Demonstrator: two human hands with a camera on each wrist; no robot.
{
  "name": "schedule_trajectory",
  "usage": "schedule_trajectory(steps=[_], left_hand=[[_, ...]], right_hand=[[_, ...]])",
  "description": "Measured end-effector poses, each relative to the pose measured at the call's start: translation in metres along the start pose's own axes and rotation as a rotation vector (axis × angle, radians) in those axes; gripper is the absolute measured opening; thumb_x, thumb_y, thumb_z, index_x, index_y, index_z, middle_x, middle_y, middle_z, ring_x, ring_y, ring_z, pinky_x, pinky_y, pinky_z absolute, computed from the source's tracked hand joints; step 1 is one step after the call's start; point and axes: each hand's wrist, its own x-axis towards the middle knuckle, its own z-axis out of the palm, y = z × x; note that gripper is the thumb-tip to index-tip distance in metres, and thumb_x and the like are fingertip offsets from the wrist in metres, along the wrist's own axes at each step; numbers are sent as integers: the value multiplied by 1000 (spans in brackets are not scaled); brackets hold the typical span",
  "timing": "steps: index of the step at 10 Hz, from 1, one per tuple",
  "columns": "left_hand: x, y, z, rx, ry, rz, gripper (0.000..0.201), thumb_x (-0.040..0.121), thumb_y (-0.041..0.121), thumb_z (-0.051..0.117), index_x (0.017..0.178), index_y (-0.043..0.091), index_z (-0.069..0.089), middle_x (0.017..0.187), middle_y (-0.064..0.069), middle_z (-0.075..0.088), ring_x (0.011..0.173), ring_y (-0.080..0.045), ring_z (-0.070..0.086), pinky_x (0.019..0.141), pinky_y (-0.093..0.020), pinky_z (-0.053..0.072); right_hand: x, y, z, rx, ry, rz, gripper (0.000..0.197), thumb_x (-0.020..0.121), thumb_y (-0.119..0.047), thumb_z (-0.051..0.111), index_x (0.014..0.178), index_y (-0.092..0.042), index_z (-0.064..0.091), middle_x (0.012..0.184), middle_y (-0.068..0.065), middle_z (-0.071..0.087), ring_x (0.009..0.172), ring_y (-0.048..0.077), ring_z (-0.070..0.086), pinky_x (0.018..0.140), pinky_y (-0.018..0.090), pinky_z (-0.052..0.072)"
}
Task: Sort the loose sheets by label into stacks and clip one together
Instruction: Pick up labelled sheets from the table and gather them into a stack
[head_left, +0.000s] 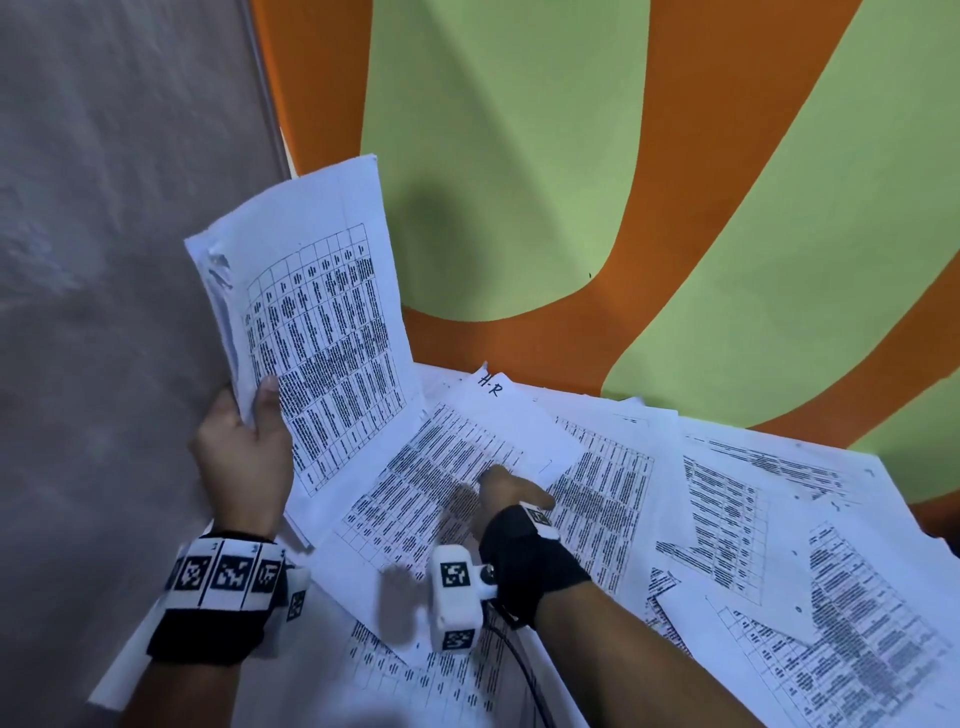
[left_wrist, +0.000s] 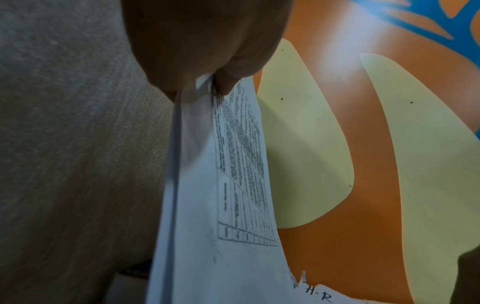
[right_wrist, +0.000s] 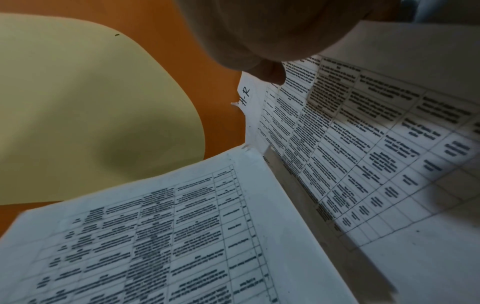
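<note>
You face an orange wall (head_left: 675, 156) painted with big rounded green shapes (head_left: 493, 130); the left wrist view shows blue ones (left_wrist: 428, 14) higher up. A grey textured wall (head_left: 114, 208) meets it at your left.

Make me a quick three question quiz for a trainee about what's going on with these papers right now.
1. True or false: the left hand holds a bundle of sheets lifted off the pile.
2. What is handwritten at the top of the labelled sheet under the right hand?
3. The right hand is: A) holding a clip, B) on the labelled sheet, C) off the pile.

Key: 1 true; 2 H-R; 3 B.
</note>
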Motion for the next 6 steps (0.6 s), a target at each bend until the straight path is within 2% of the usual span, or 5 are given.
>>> schedule_trajectory(steps=[1, 2, 4, 5, 6], left_hand=[[3, -6, 3, 13, -6, 1, 35, 96, 25, 56, 102, -9, 63, 90, -29, 67, 77, -27, 59, 68, -26, 37], [6, -6, 7, 26, -14, 6, 36, 96, 26, 56, 102, -9, 63, 85, -29, 67, 75, -32, 61, 68, -32, 40], [3, -11, 17, -1, -103, -34, 30, 96, 25, 56, 96, -4, 63, 59, 8, 46, 48, 5, 47, 46, -6, 33], [2, -19, 22, 12, -117, -36, 24, 96, 22, 56, 85, 1, 59, 54, 0, 42, 45, 6, 47, 42, -8, 31], [8, -36, 24, 63, -177, -131, 26, 95, 23, 58, 78, 3, 55, 58, -7, 48, 53, -16, 46, 51, -25, 37]], right_hand=[[-3, -14, -6, -92, -104, -21, 55, 94, -24, 53, 144, -7, 35, 142, 9, 47, 124, 28, 52, 54, 12, 52], [-5, -24, -10, -241, -125, -146, 52, 93, -13, 51, 144, -10, 39, 140, 9, 50, 122, 28, 54, 98, 35, 49], [0, -36, -5, -294, -36, -164, 41, 95, -18, 52, 135, -9, 49, 138, 11, 51, 125, 32, 52, 80, 23, 50], [7, -37, 11, -139, 79, -52, 54, 94, -23, 50, 143, -10, 33, 146, 13, 33, 129, 32, 40, 106, 35, 34], [15, -36, 21, -211, 58, -65, 87, 83, -21, 66, 147, -2, 10, 150, 21, 19, 133, 34, 36, 103, 37, 40]])
